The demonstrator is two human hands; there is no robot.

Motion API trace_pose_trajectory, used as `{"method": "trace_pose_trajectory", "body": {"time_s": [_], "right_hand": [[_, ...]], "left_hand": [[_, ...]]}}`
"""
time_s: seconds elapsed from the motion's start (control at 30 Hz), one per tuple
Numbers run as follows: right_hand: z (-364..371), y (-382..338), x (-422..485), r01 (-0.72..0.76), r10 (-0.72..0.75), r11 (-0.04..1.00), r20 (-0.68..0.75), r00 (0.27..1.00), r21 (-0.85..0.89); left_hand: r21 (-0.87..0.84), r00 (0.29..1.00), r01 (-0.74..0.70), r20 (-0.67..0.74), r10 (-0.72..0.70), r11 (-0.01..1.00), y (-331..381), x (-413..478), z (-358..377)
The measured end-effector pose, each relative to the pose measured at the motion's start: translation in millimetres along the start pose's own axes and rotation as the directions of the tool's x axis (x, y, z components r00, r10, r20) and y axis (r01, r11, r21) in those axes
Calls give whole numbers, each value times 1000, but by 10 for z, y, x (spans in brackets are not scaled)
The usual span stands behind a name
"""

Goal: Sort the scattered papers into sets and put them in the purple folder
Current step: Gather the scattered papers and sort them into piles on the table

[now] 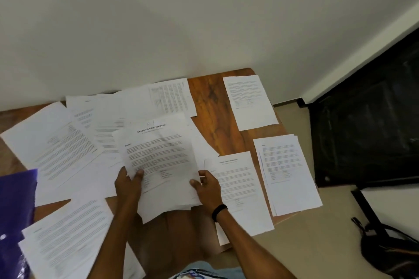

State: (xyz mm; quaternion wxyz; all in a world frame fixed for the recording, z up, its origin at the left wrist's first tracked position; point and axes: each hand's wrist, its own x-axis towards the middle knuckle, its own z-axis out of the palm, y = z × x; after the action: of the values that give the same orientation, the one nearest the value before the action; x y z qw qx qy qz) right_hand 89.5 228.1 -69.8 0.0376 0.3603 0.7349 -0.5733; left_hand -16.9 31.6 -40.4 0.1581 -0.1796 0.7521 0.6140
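A person's left hand [129, 182] and right hand [207, 184] grip the transcript sheaf [158, 156], headed "Sample Education Transcript", above the middle of the wooden table [210, 106], thumbs pinching its lower edges from either side. The purple folder [15, 199] lies at the table's left edge. Loose papers [68, 142] overlap across the table's left half; a neat stack [288, 172] sits at its right edge, and a single sheet [249, 102] at its far right corner.

Held sheet [158, 156] headed "Sample Education Transcript"; other print illegible.
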Motion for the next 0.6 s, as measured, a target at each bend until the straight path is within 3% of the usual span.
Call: {"method": "trace_pose_trajectory", "body": {"time_s": [0.2,0.33,0.43,0.6], "right_hand": [[-201,46,23,-104,100,960,29,995,260],[-376,-6,90,-309,254,665,183,950,680],[-486,-27,208,-314,269,655,176,947,687],[-1006,-157,762,-228,343,644,-9,939,730]], "left_hand": [[22,997,62,-39,-61,998,63,-52,265],[-95,982,157,-93,-166,983,142,-84,472],[-152,991,124,-32,-130,981,271,-140,713],[-132,977,151,174,-127,980,455,-125,1049]]}}
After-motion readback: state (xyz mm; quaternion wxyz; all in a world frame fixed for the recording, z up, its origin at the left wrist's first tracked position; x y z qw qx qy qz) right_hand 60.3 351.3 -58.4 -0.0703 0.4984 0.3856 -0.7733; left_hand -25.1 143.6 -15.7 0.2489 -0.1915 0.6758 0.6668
